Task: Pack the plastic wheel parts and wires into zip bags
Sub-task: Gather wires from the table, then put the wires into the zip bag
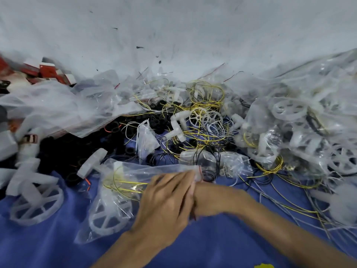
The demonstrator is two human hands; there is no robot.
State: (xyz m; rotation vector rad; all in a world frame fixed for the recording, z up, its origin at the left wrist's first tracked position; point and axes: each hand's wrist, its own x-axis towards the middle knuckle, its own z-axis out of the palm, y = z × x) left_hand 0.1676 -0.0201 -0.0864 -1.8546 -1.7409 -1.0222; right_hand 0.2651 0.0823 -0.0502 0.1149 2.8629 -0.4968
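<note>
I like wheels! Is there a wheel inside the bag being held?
Yes, a white spoked wheel shows through the clear bag, below yellow wire.

Blue cloth (212, 240), red boxes (48, 71), white wall (173, 26)

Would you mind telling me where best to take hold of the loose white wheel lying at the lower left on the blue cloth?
I'd pinch the near rim of the wheel from its right side, a finger through a spoke gap: it lies nearly flat, and white parts cover its far edge.
</note>
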